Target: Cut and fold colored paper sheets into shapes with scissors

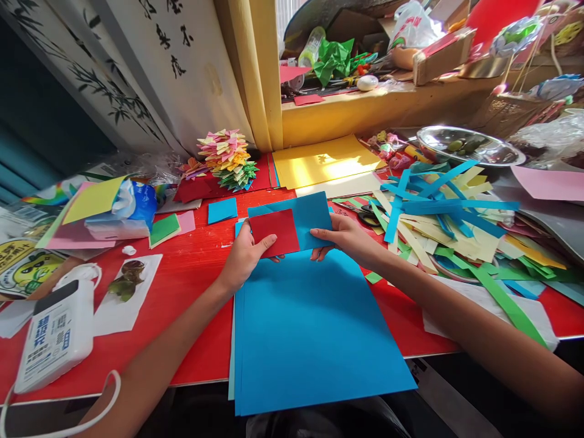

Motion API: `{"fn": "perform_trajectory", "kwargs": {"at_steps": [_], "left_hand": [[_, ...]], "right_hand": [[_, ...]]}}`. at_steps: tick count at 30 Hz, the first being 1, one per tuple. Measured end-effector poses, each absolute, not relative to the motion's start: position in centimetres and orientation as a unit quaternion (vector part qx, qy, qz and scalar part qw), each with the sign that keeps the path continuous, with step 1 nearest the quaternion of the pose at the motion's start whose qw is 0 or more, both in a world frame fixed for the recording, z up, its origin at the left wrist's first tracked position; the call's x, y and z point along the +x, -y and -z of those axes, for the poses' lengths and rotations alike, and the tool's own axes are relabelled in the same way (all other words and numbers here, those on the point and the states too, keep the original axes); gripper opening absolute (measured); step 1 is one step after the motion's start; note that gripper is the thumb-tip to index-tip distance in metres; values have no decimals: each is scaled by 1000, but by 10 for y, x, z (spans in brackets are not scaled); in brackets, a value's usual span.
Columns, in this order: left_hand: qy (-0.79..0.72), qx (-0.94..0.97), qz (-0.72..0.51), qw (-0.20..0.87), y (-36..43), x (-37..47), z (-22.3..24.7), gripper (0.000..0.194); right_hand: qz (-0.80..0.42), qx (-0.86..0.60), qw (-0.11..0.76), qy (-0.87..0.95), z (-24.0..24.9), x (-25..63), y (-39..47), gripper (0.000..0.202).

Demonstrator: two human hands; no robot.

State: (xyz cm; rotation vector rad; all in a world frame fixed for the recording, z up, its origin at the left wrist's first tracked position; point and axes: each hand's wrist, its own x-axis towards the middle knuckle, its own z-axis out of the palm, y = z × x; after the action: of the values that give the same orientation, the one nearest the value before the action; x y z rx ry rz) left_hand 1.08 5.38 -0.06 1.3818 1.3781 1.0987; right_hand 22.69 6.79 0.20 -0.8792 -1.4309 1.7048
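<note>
My left hand [246, 260] pinches a small red paper rectangle [276, 231] at its left end, thumb on top. Behind the red piece, a longer blue paper strip [313, 210] is held at its right end by my right hand [344, 237], thumb in front and fingers behind. The red piece overlaps the strip's left part; whether my left fingers also grip the strip is hidden. Both papers are lifted above large blue paper sheets [314, 334], which stick out past the table's front edge. A small blue paper piece [222, 211] lies beyond my left hand.
A heap of cut paper strips [438, 213] covers the right side, with scissors [368, 219] partly under it. Yellow sheets [323, 161], a folded-paper model [230, 158] and a metal bowl [469, 146] stand behind. A white device [57, 334] with a cable and a tissue pack [123, 213] are left.
</note>
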Motion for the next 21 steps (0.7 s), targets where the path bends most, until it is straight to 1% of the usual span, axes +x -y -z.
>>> {"fn": "perform_trajectory", "kwargs": {"at_steps": [5, 8, 11, 13, 15, 18, 21], "left_hand": [[-525, 534, -472, 465, -54, 11, 3, 39], [-497, 528, -516, 456, -53, 11, 2, 38], [-463, 520, -544, 468, -51, 14, -2, 38], [-452, 512, -563, 466, -50, 16, -3, 37], [-448, 511, -581, 449, -49, 17, -2, 35], [-456, 524, -589, 412, -47, 18, 2, 34], [-472, 536, -576, 397, -44, 20, 3, 38]], "right_hand": [[-695, -325, 395, 505, -2, 224, -66, 27], [-737, -282, 424, 443, -2, 221, -64, 25], [-785, -237, 440, 366, -2, 218, -62, 33], [-799, -214, 444, 345, -2, 215, -60, 32], [-791, -212, 437, 372, -1, 212, -57, 29], [-749, -255, 419, 445, 0, 208, -53, 24], [-723, -317, 427, 440, 1, 204, -48, 26]]}}
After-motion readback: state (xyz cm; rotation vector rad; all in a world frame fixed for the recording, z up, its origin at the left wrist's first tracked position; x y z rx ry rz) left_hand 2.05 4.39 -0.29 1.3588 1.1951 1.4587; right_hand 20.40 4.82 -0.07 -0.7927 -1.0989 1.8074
